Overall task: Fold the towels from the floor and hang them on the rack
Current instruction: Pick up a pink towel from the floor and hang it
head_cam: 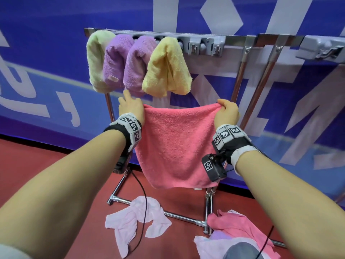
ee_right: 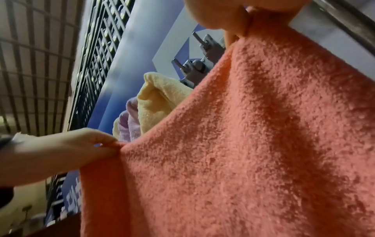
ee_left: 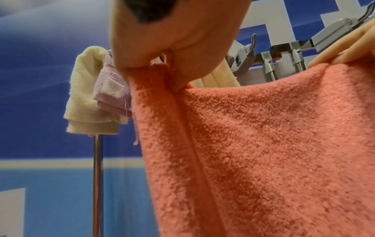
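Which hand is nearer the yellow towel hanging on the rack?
Left. The left hand is just below the yellow towel, at its lower left corner; the right hand is farther off, lower right.

Looped, matt terry cloth is seen in the pink towel (head_cam: 173,144); the rack (head_cam: 240,75) is made of glossy chromed metal with grey plastic clips (head_cam: 205,46).
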